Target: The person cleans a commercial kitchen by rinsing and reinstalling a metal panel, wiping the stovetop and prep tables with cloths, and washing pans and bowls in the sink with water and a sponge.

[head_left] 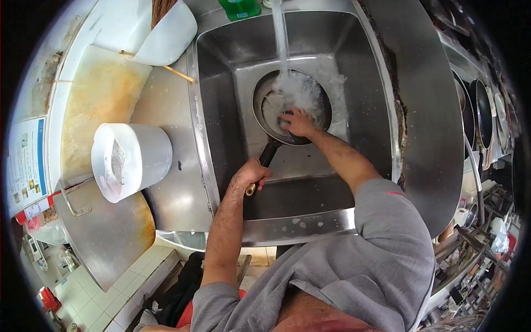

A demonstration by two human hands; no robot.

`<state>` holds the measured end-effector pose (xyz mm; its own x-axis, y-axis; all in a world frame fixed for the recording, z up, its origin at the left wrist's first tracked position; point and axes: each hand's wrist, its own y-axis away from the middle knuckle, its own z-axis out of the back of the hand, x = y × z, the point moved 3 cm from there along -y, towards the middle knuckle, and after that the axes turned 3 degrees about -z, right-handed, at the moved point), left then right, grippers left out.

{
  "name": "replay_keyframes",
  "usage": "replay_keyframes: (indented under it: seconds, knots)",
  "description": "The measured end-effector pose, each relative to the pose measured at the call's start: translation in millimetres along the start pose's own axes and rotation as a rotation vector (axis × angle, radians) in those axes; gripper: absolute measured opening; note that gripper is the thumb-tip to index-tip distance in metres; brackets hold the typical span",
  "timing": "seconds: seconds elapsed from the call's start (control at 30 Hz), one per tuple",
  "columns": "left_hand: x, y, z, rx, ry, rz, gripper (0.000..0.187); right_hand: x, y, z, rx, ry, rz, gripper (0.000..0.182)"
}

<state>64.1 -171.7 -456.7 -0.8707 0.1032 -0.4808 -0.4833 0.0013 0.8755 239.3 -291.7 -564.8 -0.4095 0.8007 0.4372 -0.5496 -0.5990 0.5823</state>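
A frying pan (263,113) lies tilted in the steel sink (343,196), with water and foam splashing in it. My left hand (251,174) is closed around the pan's black handle (270,154), near its brass-coloured end. Inside the pan, my right hand (298,123) presses down with bent fingers. Something small and dark shows at its fingertips, but splashing water hides what it is. A stream of water (280,39) falls from above into the far side of the pan.
A white plastic bucket (152,157) stands on the left counter. Behind it a white container (168,36) holds a bundle of thin brown sticks. A green bottle (240,8) is at the sink's back edge. Several pans (482,113) hang at the right.
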Motion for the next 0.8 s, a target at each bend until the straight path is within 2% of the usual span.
replay_keyframes:
  seconds: [0.03, 0.17, 0.23, 0.27, 0.33, 0.4, 0.47, 0.53, 0.6, 0.7, 0.77, 0.8]
  knots:
    - [2, -1, 0, -0.013, -0.047, 0.002, 0.017, -7, 9, 5, 0.082, 0.032, 0.001, 0.052]
    - [2, -1, 0, 0.019, -0.023, 0.006, 0.021, -53, 15, 14, 0.091, 0.229, -0.147, 0.059]
    - [11, -10, -2, 0.106, -0.053, 0.026, 0.018, -63, 11, -8, 0.146, 0.046, 0.023, 0.060]
    - [12, -11, -2, 0.108, -0.046, 0.027, 0.018, -59, 9, -18, 0.152, 0.051, 0.022, 0.060]
    - [11, -12, -4, 0.180, -0.089, 0.042, 0.019, -21, 6, -29, -0.024, -0.142, 0.474, 0.058]
    - [9, -9, -5, 0.160, -0.064, 0.049, 0.018, 9, -28, -21, -0.259, -0.117, 0.622, 0.051]
    - [7, -5, -6, 0.132, -0.045, 0.061, 0.017, 11, -78, -10, -0.330, -0.068, 0.496, 0.047]
    - [3, -3, -3, 0.071, 0.006, 0.031, 0.022, -5, -100, 18, -0.371, 0.334, 0.142, 0.044]
    - [4, -4, 0, 0.028, -0.038, 0.015, 0.016, -34, -80, 48, -0.404, 0.611, 0.116, 0.041]
    - [-7, 0, -2, 0.003, -0.090, -0.008, 0.017, -76, -44, 48, -0.362, 0.710, 0.037, 0.041]
    - [-7, -2, -3, 0.016, -0.094, 0.000, 0.019, -87, -12, 25, -0.172, 0.688, -0.097, 0.048]
    - [-1, -8, -2, 0.012, -0.127, -0.030, 0.020, -83, 6, 17, -0.085, 0.560, -0.135, 0.051]
